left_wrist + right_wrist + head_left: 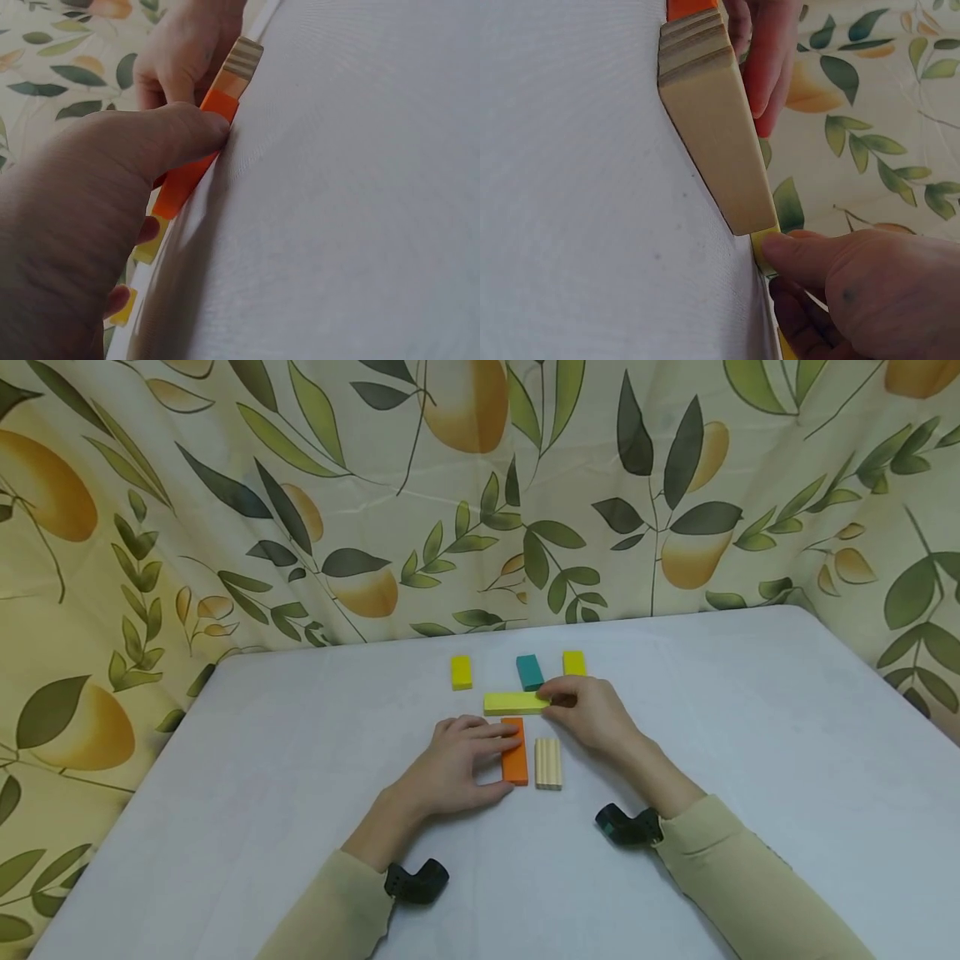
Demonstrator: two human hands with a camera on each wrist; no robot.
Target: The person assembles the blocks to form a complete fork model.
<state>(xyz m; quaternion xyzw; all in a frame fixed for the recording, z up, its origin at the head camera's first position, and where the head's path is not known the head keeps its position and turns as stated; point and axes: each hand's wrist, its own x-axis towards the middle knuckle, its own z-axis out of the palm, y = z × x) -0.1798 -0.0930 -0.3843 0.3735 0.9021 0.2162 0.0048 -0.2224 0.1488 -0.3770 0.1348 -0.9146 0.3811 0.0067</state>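
Note:
An orange block [515, 767] lies lengthwise on the white-covered table, and my left hand [453, 766] holds it, thumb at its near end and fingers over its far part. Just beyond it, a yellow-green block [512, 703] lies crosswise. My right hand [597, 717] pinches that block's right end between thumb and fingers; the same grip shows in the right wrist view, where the wooden piece hides much of the block [763, 253]. To the right of the orange block, apart from it, is a pale wooden piece with stripes [548, 764], untouched by either hand.
Farther back lie a yellow block [461, 672], a teal block [529, 672] and another yellow block [573, 662], the last two close to the right hand. A fruit-patterned cloth [465, 568] hangs behind the table [300, 735]. Each wrist wears a black camera [417, 882].

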